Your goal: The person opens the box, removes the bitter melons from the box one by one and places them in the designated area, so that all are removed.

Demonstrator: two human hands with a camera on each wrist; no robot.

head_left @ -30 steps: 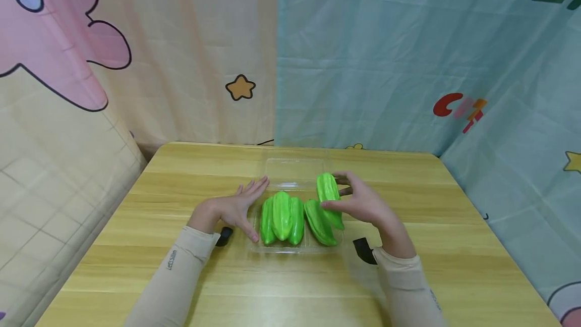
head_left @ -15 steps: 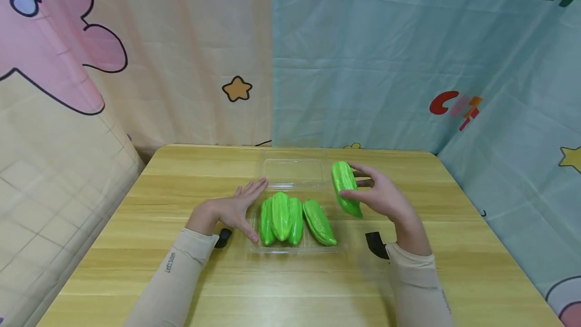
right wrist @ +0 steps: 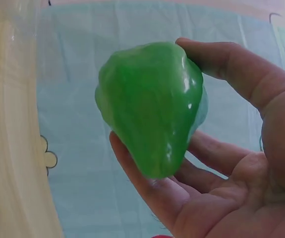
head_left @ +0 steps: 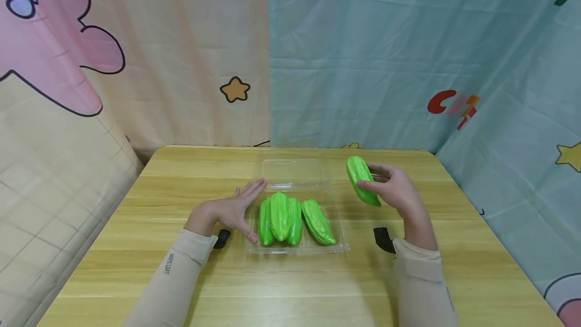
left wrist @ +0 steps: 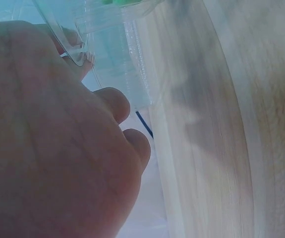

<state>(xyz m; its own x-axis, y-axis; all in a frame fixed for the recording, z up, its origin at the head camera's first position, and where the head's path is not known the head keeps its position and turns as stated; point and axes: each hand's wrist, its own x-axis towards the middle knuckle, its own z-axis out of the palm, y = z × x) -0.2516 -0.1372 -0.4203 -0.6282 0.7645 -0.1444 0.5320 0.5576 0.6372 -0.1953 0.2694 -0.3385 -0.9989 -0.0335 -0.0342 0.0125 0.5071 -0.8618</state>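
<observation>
My right hand [head_left: 394, 188] holds a glossy green ridged vegetable [head_left: 361, 181] between thumb and fingers, off to the right of the clear plastic box [head_left: 342, 233]. Seen from the right wrist, this green ridged vegetable [right wrist: 149, 104] tapers to a blunt tip, thumb on one side and fingers on the other. Several more such vegetables [head_left: 280, 216] lie side by side in the box. My left hand [head_left: 232, 212] rests at the box's left edge with its fingers spread. In the left wrist view, fingertips of the left hand [left wrist: 58, 124] meet the clear plastic rim [left wrist: 83, 57].
The box's clear lid [head_left: 292, 171] lies folded back behind it on the wooden table [head_left: 281, 291]. Printed curtains [head_left: 354, 64] hang behind the table's far edge and along both sides.
My right hand has carried the green ridged vegetable up out of the box and away to the right. The left hand has stayed at the box's edge.
</observation>
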